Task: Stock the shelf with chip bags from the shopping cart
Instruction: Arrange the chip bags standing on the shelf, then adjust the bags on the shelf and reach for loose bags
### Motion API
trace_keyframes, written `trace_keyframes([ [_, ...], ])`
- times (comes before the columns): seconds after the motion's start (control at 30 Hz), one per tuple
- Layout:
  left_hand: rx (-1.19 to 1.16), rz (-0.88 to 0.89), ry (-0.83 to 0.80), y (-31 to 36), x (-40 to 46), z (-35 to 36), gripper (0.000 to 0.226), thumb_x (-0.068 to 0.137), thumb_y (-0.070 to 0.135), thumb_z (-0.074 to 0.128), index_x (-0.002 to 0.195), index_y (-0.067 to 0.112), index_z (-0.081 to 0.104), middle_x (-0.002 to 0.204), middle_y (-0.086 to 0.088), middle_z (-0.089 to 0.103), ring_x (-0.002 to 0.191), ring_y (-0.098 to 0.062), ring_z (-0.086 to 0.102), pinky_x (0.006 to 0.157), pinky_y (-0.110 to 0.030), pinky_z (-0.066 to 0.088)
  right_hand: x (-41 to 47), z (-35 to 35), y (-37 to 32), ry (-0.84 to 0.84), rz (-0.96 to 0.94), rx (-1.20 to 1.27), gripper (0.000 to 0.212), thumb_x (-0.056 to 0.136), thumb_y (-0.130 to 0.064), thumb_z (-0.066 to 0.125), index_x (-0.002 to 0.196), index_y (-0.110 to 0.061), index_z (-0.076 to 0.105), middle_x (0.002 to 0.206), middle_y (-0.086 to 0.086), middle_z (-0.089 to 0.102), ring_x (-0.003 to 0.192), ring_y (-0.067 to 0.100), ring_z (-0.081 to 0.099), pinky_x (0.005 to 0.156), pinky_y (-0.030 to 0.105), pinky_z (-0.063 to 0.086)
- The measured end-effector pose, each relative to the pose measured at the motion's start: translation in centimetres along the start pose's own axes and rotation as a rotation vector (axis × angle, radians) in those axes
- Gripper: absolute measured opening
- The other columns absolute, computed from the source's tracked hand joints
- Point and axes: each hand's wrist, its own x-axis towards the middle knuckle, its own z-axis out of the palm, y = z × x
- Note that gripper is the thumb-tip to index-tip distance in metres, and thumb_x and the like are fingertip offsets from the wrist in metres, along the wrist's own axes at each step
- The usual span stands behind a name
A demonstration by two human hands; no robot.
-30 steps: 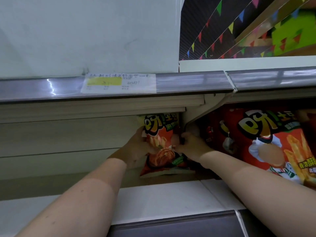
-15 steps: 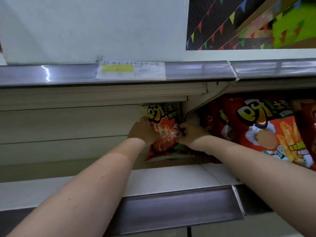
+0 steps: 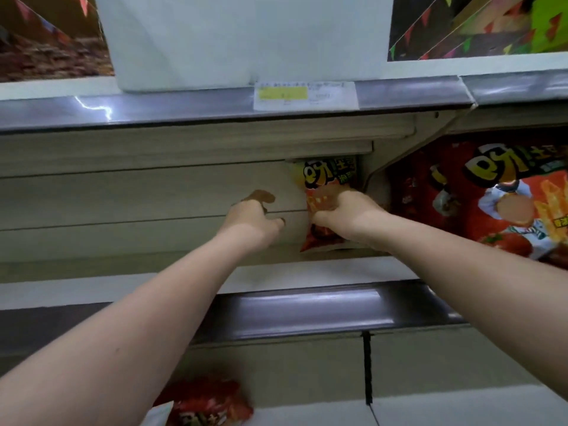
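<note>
Gripping upright chip bag [image 3: 330, 192] at back of shelf [image 3: 307, 272], right hand [image 3: 347, 215] at 2 o'clock of head view; bag print yellow Chinese characters, unreadable. Left hand [image 3: 253, 218] at 10 o'clock of bag, apart, fingers loosely curled, holding nothing. Price label [image 3: 305, 95] at 12 o'clock, writing blurred.

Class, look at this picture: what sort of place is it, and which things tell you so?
Probably a shop aisle: a price label on the shelf edge, and matching chip bags stocked beside it.
</note>
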Motion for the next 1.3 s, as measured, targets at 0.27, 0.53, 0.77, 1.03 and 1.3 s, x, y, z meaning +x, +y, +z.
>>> trace_keyframes([
  [0.27,0.048,-0.102,0.115,-3.6,-2.6,-4.2,0.03,0.088,0.025,0.065,0.117,0.02,0.059,0.118,-0.006,0.062,0.11,-0.025,0.058,0.094,-0.028,0.045,-0.8,2.8,-4.1,-0.078,-0.193,0.148,0.041,0.09,-0.03,0.058,0.13,-0.025,0.048,0.123,-0.003,0.054,0.101,0.012,0.051,0.081,0.023,0.041],
  [0.53,0.178,-0.255,0.294,-4.5,-7.4,-8.3,0.027,0.088,0.025,0.062,0.115,0.022,0.061,0.115,-0.004,0.065,0.106,-0.022,0.058,0.083,-0.022,0.04,-2.3,4.1,-7.2,-0.18,-0.438,0.226,0.039,0.088,-0.027,0.061,0.126,-0.024,0.053,0.12,-0.002,0.06,0.11,0.014,0.055,0.095,0.03,0.046],
  [0.77,0.24,-0.402,0.459,-4.4,-13.1,-10.3,0.021,0.091,0.023,0.059,0.112,0.022,0.063,0.106,0.001,0.064,0.094,-0.017,0.058,0.081,-0.025,0.044,-5.3,5.6,-9.4,-0.278,-0.618,0.406,0.026,0.086,-0.018,0.061,0.111,-0.021,0.064,0.106,-0.001,0.065,0.101,0.013,0.059,0.089,0.024,0.045],
  [1.03,0.371,-0.595,0.551,-5.0,-21.2,-13.8,0.022,0.091,0.022,0.059,0.113,0.022,0.061,0.109,0.001,0.063,0.099,-0.016,0.059,0.082,-0.029,0.049,-10.6,8.6,-12.6,-0.462,-0.785,0.547,0.027,0.089,-0.018,0.058,0.117,-0.021,0.06,0.1,-0.007,0.058,0.101,0.011,0.056,0.086,0.024,0.044],
  [1.3,0.33,-0.718,0.605,-7.2,-28.8,-18.3,0.014,0.092,0.021,0.059,0.106,0.023,0.058,0.101,0.001,0.061,0.092,-0.014,0.056,0.078,-0.026,0.043,-16.4,12.5,-17.4,-0.651,-0.81,0.542,0.026,0.09,-0.019,0.057,0.116,-0.022,0.06,0.108,-0.004,0.063,0.103,0.011,0.057,0.09,0.028,0.047],
])
